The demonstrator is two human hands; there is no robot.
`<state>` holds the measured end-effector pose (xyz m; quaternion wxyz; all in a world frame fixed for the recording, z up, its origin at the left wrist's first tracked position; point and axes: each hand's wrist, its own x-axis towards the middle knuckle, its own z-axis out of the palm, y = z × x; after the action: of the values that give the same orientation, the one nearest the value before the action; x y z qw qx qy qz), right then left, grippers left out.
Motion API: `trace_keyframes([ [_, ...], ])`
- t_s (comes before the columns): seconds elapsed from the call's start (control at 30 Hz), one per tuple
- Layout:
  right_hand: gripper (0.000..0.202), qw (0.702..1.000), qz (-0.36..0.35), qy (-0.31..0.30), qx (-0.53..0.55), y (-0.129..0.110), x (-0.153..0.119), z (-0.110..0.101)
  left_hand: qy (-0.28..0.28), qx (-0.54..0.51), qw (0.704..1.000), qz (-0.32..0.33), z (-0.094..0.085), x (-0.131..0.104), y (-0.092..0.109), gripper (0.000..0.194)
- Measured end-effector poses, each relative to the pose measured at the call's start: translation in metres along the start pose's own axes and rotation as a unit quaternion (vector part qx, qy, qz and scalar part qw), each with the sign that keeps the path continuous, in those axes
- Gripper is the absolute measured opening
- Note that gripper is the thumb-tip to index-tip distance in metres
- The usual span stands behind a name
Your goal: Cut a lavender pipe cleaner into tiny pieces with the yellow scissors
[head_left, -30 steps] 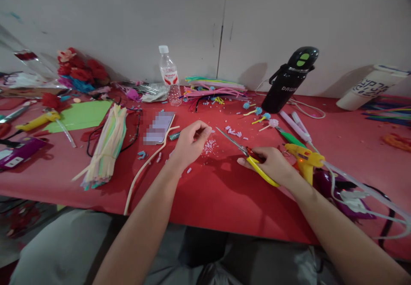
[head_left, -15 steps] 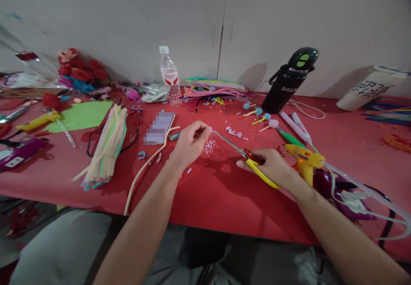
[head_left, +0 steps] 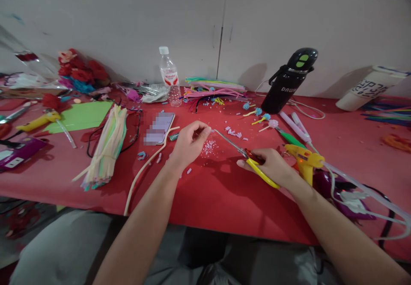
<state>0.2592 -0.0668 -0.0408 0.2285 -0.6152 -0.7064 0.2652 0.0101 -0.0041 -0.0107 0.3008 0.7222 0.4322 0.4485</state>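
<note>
Near the middle of the red table, my left hand (head_left: 192,141) pinches a small pale pink piece (head_left: 212,130) between thumb and fingertips. My right hand (head_left: 269,164) holds scissors (head_left: 263,174) with yellow and red handles, and their blade tips are close to the pinched piece. Below the tips lies a scatter of tiny pink bits (head_left: 209,147). Short lilac pieces (head_left: 233,132) rest just behind the blades. A cream strip (head_left: 141,171) runs along the table beside my left forearm.
A phone (head_left: 163,126) and a bundle of pale strips (head_left: 107,148) lie left. Behind stand a plastic bottle (head_left: 170,77) and a black flask (head_left: 287,84). Small pompom stems (head_left: 266,117) lie right of centre. A yellow glue gun (head_left: 305,161) stands beside my right hand.
The scissor tips have shifted slightly away from my left fingertips and the blades look closer together. Both hands have otherwise hardly moved.
</note>
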Motion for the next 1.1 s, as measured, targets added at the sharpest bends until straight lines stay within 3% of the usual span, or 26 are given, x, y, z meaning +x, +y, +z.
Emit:
trace_keyframes([
  [0.7,0.055,1.0,-0.003,0.0,-0.016,0.0026,0.0026,0.0007,0.004,0.017,1.0,0.008,0.002,0.0005,0.0001,0.026],
  [1.1,0.052,1.0,-0.001,0.029,-0.012,-0.0019,0.0005,-0.0004,0.03,0.005,0.999,0.011,0.0016,0.0002,-0.0002,0.027],
])
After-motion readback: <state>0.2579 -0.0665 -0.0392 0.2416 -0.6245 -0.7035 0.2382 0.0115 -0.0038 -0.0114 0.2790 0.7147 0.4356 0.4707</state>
